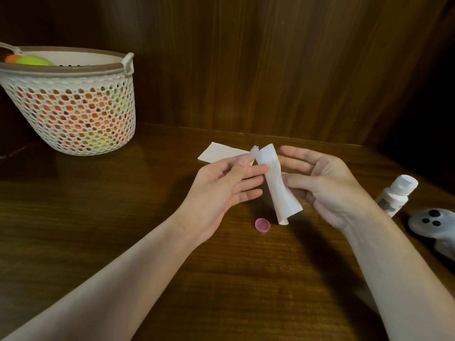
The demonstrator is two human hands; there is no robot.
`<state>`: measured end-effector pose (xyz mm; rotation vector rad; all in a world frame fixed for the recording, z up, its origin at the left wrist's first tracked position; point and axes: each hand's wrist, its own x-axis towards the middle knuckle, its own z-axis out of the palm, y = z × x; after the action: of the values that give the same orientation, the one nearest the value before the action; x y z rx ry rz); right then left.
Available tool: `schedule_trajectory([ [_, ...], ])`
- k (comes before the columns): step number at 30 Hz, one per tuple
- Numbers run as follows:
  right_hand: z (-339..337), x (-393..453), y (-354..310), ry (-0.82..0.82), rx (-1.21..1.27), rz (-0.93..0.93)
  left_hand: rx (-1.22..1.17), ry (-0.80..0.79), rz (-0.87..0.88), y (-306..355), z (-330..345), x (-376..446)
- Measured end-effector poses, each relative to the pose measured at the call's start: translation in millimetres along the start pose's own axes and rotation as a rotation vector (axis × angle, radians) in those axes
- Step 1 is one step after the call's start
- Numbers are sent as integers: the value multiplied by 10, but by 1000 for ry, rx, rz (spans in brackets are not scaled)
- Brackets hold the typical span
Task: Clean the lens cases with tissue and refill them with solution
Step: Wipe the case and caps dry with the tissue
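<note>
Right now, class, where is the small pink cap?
In the head view, the pink cap lies on the wooden table, just below the rolled tissue.

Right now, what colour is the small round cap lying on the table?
Pink: the cap shows best in the head view.

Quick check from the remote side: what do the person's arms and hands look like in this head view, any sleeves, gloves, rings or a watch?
Both forearms are bare up to the frame's bottom edge, with no sleeves in view. The left hand and right hand are ungloved. No ring, watch, bracelet or marking shows on either wrist or on any visible finger. The nails look short and unpainted.
</note>
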<state>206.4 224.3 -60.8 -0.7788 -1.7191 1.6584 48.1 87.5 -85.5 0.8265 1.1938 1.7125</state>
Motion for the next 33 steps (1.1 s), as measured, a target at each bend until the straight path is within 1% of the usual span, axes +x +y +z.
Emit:
schedule_trajectory([
  [2, 0, 9, 24, 24, -19, -11, 2, -3, 4, 10, 4, 0],
  [3, 10, 12, 40, 65, -54, -15, 10, -2, 8, 13, 9, 1],
  [4, 16, 21, 64, 133, -118, -23, 37, 8, 18, 14, 15, 0],
  [5, 6, 37, 88, 238, -227, -53, 103, 34, 44, 10, 22, 2],
  [7, -33, 65, 114, 492, -540, -172, 335, 121, 153, -10, 22, 14],
  [8, -56, 69, 120, 598, -658, -242, 438, 157, 212, -24, 23, 16],
  [9, -81, 74, 129, 669, -723, -311, 500, 178, 257, -35, 29, 17],
  [11, -121, 79, 144, 754, -788, -432, 537, 191, 300, -57, 40, 14],
  [14, -98, 64, 136, 834, -872, -571, 559, 194, 300, -90, 26, 21],
  [16, -61, 26, 112, 811, -904, -624, 531, 201, 278, -106, 8, 35],
  [17, -36, 0, 98, 761, -911, -650, 520, 212, 272, -115, -3, 45],
  [19, 53, -50, 76, 571, -891, -668, 514, 239, 269, -129, -30, 67],
  [21, 176, -96, 87, 361, -841, -615, 521, 250, 264, -139, -52, 80],
  [22, 222, -104, 102, 289, -806, -573, 538, 248, 262, -147, -60, 83],
  [24, 272, -105, 140, 203, -791, -507, 584, 237, 265, -165, -62, 82],
  [26, 271, -96, 173, 164, -895, -544, 599, 221, 270, -173, -51, 73],
  [28, 265, -87, 182, 172, -972, -616, 598, 200, 270, -171, -40, 67],
  [33, 248, -64, 202, 207, -967, -615, 548, 167, 256, -165, -16, 56],
])
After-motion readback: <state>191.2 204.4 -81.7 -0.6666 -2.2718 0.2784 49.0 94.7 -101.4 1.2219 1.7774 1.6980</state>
